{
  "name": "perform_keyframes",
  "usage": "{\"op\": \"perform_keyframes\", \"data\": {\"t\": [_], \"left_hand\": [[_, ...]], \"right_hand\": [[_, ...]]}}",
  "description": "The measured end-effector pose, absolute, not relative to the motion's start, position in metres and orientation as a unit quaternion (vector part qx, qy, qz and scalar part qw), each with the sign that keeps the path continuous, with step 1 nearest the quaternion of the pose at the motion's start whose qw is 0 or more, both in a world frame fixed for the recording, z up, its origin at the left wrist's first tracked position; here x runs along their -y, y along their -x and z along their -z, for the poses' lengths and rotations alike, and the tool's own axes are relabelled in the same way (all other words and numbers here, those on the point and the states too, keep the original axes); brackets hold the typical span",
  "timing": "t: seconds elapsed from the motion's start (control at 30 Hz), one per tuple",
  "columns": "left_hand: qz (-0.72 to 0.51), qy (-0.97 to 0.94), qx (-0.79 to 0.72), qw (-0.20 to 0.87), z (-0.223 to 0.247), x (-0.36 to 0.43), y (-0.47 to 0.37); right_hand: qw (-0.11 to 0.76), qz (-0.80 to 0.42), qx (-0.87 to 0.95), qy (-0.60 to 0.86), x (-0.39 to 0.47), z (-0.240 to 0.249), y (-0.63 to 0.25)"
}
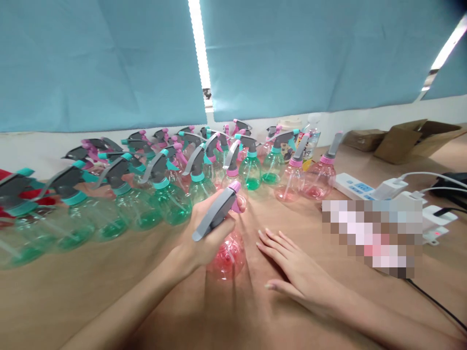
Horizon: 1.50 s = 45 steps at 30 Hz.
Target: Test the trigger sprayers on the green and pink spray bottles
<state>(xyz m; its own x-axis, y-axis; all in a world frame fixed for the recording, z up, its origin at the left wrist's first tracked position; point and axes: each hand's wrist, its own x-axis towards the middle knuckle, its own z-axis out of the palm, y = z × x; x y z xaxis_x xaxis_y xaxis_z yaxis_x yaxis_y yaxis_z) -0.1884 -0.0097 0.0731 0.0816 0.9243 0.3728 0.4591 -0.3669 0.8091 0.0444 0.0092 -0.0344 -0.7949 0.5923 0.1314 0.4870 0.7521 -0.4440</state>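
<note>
My left hand [209, 228] is wrapped round the neck and grey trigger head of a pink spray bottle [226, 257]. The bottle is see-through, and a thin tube shows inside it; whether its base touches the table I cannot tell. My right hand [292, 265] lies open on the brown table [175, 301], fingers stretched out, to the right of that bottle and apart from it. Just beyond my left hand stand a green spray bottle [171, 199] with a turquoise collar and a pink one [290, 182] with a pink collar.
Several more green and pink spray bottles [76, 221] crowd the left and back. At the right are a white power strip [352, 187] with plugged-in chargers [390, 187], a blurred-out patch, and a black cable [438, 304]. An opened cardboard box [408, 146] sits at the back right.
</note>
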Motion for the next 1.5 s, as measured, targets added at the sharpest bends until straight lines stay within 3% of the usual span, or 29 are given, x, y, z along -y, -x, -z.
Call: {"op": "perform_keyframes", "data": {"t": [0.67, 1.5], "left_hand": [[-0.478, -0.691, -0.457, 0.292, -0.067, 0.006, 0.190], [-0.470, -0.681, -0.487, 0.281, -0.068, 0.008, 0.186]], "right_hand": [[0.150, -0.203, 0.925, 0.285, -0.025, 0.028, -0.047], [0.219, -0.112, 0.897, 0.366, -0.085, 0.022, -0.024]]}}
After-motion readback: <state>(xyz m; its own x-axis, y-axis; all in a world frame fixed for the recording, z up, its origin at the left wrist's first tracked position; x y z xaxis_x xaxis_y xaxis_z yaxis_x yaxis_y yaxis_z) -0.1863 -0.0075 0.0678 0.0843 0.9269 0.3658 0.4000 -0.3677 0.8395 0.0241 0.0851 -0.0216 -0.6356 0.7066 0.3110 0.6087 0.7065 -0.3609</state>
